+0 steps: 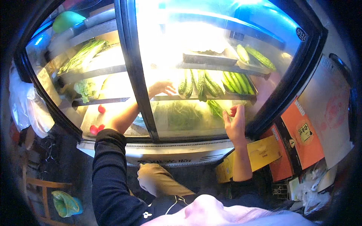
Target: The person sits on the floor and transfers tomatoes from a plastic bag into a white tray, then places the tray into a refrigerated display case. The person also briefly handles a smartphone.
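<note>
Inside a glass-fronted display fridge, my left hand (164,87) reaches behind the dark middle frame (130,64) with fingers apart, just left of a row of cucumbers (201,84). My right hand (233,120) is raised at the right pane, fingers curled, over leafy greens (213,107) on the lower level; what they grip, if anything, is unclear. Green long vegetables (235,83) lie right of the cucumbers, and more cucumbers (258,58) sit above. Beside my left forearm are red round vegetables (93,129). Bunched greens (81,56) and lettuce (83,88) fill left shelves; glare washes out the middle.
White plastic bags (30,105) hang left of the fridge. A wooden chair (45,182) and a green bag (64,203) stand lower left. Orange boxes (301,139), a yellow box (264,152) and plastic packages (309,192) are at the right. My bent knee is below the fridge front.
</note>
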`<action>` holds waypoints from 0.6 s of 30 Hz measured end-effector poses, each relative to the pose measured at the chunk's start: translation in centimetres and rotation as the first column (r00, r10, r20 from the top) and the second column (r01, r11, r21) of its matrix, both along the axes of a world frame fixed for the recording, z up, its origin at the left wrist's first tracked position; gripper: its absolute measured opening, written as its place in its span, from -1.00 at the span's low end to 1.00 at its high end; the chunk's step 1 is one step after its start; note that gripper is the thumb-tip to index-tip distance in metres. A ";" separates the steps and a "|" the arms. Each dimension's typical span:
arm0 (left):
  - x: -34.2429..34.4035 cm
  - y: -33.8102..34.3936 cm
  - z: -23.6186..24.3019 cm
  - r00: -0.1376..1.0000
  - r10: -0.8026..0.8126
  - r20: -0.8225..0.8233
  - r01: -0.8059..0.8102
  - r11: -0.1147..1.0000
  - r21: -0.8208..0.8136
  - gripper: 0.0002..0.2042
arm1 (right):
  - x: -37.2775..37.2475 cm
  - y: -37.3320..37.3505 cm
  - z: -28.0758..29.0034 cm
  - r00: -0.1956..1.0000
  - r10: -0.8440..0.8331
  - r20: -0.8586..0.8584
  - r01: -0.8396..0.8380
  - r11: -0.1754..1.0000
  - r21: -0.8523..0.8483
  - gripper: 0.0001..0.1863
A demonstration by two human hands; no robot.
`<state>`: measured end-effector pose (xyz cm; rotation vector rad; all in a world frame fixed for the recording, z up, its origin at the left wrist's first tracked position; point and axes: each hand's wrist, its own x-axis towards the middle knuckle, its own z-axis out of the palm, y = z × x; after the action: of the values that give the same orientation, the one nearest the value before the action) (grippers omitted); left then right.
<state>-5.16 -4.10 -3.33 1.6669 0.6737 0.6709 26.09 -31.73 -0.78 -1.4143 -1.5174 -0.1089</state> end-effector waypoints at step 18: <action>-2.9 0.2 -2.7 0.996 0.066 0.068 -0.059 0.994 -0.092 -0.54 | -0.9 0.1 0.0 0.997 -0.066 0.036 0.065 0.998 0.023 -0.70</action>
<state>-8.02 -3.86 -6.05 1.5378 0.6975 0.7311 25.20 -31.59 -0.77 -1.4524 -1.4958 -0.1924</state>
